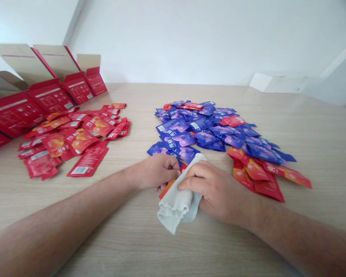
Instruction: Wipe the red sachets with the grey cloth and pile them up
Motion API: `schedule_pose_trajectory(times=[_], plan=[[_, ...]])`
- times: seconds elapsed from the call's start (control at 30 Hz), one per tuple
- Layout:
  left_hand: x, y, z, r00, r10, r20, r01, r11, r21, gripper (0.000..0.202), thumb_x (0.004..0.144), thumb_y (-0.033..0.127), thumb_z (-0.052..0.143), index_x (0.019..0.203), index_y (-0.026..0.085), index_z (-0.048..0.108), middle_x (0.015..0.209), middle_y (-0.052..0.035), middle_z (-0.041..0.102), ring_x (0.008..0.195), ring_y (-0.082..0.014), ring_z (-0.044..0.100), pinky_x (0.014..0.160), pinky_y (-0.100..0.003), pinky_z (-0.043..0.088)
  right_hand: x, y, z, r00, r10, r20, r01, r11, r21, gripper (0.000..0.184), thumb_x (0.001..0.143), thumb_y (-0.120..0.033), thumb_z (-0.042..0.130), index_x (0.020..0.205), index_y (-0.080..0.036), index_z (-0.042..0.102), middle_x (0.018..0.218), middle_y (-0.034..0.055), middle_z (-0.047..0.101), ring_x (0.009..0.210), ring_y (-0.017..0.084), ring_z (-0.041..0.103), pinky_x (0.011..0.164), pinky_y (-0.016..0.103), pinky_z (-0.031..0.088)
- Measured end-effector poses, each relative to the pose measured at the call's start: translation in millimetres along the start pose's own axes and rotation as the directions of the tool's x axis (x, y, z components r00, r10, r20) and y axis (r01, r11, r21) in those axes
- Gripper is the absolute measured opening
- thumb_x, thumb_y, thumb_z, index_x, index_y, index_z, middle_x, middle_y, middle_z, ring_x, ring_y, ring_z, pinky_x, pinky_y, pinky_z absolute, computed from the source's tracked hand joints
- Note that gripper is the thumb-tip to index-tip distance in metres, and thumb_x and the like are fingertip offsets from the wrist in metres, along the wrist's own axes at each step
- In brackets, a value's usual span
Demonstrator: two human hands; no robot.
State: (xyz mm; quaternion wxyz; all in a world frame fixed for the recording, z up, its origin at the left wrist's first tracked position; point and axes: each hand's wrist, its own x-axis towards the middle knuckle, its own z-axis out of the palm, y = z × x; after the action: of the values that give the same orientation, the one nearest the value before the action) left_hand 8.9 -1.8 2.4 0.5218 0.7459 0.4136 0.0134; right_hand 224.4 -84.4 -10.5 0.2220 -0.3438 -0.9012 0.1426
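Pale cloth [173,206], pinched in right hand [219,192] over counter [127,238], likely light, limp, best taken by a fold; left hand [151,173] pinches red-orange sachet [167,189] partly behind it, probably slick, best edge-held.

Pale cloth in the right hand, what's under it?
Part of an orange-and-red packet shows by the left hand; anything else under the pale cloth is covered and can't be seen.

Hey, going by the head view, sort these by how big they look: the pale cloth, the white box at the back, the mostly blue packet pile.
1. Mostly blue packet pile
2. Pale cloth
3. White box, though it stands farther away, so its real size is unsure.
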Motion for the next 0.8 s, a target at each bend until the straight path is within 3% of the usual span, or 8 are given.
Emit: schedule_pose_trajectory(times=[0.13,0.3,0.5,0.67,0.8], plan=[[0.2,-0.3,-0.2,1.0,0.013,-0.002,-0.013,1.0,-0.003,0.017,0.09,0.036,0.057,0.085,0.02,0.058,0.057,0.006,0.056,0.047,-0.0112,0.058,0.039,-0.018,0.046,-0.8,-3.5,1.7,0.995,-0.083,0.046,0.083,0.996,0.015,0.024,0.09,-0.011,0.067,0.111,-0.022,0.073,0.105,0.0047,0.066,0.101,0.022,0.058,0.091,0.037,0.049],[-0.4,-0.1,0.7,1.0,0.007,-0.003,-0.007,1.0,-0.009,0.016,0.091,0.035,0.054,0.087,0.02,0.058,0.058,0.005,0.059,0.048,-0.0121,0.06,0.039,-0.017,0.045,0.0,2.2,0.2,1.0,0.025,-0.017,-0.025,1.0,-0.005,0.027,0.091,-0.009,0.066,0.114,-0.02,0.073,0.107,0.0066,0.067,0.103,0.023,0.059,0.093,0.04,0.049],[-1.0,-1.2,0.2,1.0,-0.001,-0.011,0.001,1.0,-0.003,0.018,0.091,0.037,0.055,0.086,0.02,0.058,0.058,0.0057,0.057,0.048,-0.0109,0.059,0.041,-0.018,0.048,1.1,-3.1,0.0,0.997,-0.066,0.045,0.065,0.998,0.016,0.026,0.09,-0.01,0.068,0.112,-0.022,0.074,0.105,0.0053,0.066,0.102,0.022,0.058,0.09,0.037,0.049],[-1.7,-3.4,0.9,1.0,-0.012,0.001,0.012,1.0,0.007,0.013,0.091,0.032,0.052,0.088,0.02,0.059,0.061,0.0048,0.062,0.048,-0.0105,0.06,0.04,-0.017,0.047,0.8,0.7,-0.4,0.999,0.045,-0.013,-0.045,0.999,0.001,0.03,0.088,-0.006,0.066,0.113,-0.02,0.073,0.106,0.0063,0.066,0.103,0.023,0.058,0.092,0.039,0.049],[-0.4,-3.0,-0.3,1.0,-0.009,0.008,0.009,1.0,-0.004,0.014,0.09,0.033,0.054,0.087,0.02,0.059,0.059,0.0059,0.059,0.049,-0.0104,0.06,0.041,-0.017,0.049,0.4,-1.7,-0.9,0.999,-0.016,0.031,0.016,1.0,0.013,0.029,0.088,-0.007,0.067,0.113,-0.021,0.073,0.106,0.0052,0.066,0.104,0.023,0.058,0.092,0.038,0.049]])
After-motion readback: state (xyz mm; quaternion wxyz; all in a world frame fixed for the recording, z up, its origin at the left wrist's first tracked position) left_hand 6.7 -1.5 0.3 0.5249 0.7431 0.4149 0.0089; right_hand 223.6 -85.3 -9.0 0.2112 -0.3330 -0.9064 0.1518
